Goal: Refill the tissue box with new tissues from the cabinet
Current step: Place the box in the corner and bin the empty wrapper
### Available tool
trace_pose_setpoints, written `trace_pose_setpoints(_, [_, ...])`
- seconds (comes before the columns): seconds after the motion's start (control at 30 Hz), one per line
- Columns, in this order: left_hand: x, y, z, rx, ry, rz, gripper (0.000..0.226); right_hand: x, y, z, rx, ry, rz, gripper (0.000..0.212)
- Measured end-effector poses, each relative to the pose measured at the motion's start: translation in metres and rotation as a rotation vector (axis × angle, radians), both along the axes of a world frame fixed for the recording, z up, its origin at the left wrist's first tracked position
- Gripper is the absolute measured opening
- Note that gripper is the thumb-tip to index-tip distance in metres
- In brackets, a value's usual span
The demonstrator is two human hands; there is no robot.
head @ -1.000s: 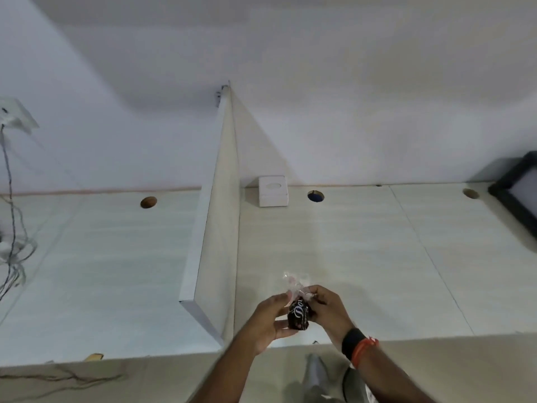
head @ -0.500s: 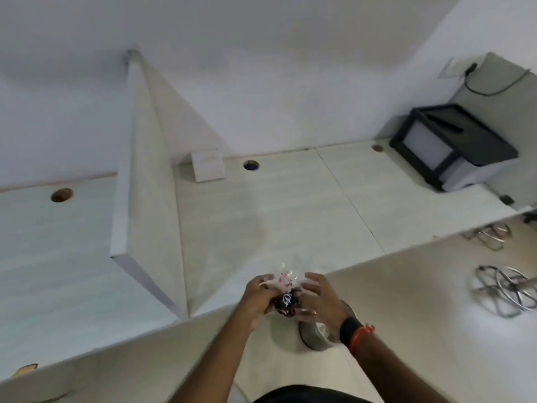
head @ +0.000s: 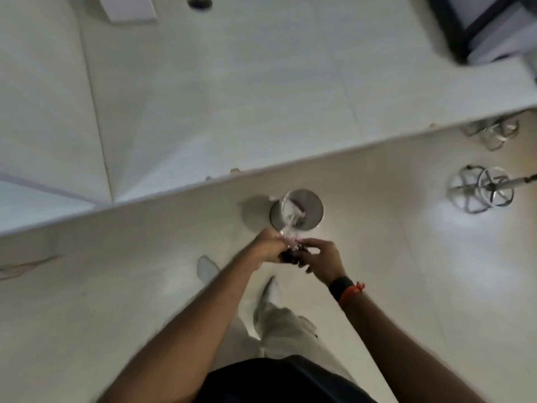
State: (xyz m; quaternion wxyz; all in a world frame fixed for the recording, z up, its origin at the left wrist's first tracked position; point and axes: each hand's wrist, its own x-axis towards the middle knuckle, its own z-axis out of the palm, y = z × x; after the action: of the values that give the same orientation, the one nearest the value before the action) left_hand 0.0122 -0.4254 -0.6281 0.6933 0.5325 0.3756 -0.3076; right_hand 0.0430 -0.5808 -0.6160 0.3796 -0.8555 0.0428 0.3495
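hands (head: 293,253) beyond desk edge (head: 319,154)

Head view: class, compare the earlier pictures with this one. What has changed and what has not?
The view has tipped down from the desk to the floor. Both hands, left hand and right hand, have moved off the desk to above the bin. They still hold the dark packet and its clear wrapper.

Head view, steeply downward over floor (head: 421,286), close above hands.
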Motion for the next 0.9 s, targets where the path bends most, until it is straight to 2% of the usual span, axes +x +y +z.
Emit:
trace_pose_setpoints(0.1, [0.004,-0.022,-0.039,-0.085,0.104,0.254,0.032,0.022,-0.025,-0.049,-0.102,-0.02,-0.059,0.017])
trace_pose_setpoints(0.17, [0.007,-0.026,-0.072,-0.005,0.167,0.371,0.033,0.041,-0.039,-0.09,-0.137,-0.015,-0.133,0.021])
trace_pose_setpoints(0.27, [0.007,-0.027,-0.12,0.16,0.181,0.305,0.034,0.07,-0.052,-0.16,-0.191,0.002,-0.227,0.028])
trace_pose_setpoints(0.4, [0.015,-0.022,-0.176,0.277,0.113,0.156,0.028,0.107,-0.055,-0.258,-0.244,0.07,-0.316,0.037])
trace_pose_setpoints(0.5, [0.027,-0.015,-0.214,0.346,0.087,0.097,0.024,0.128,-0.045,-0.314,-0.294,0.085,-0.297,0.051])
trace_pose_setpoints(0.73, [0.041,-0.007,-0.271,0.267,0.109,0.159,0.027,0.178,-0.029,-0.407,-0.392,0.143,-0.204,0.055])
trace_pose_setpoints(0.8, [0.041,-0.004,-0.273,0.274,0.109,0.155,0.027,0.183,-0.023,-0.413,-0.378,0.159,-0.08,0.049])
trace_pose_setpoints(0.9, [0.041,0.0,-0.266,0.255,0.129,0.171,0.027,0.179,-0.014,-0.402,-0.277,0.131,-0.102,0.063])
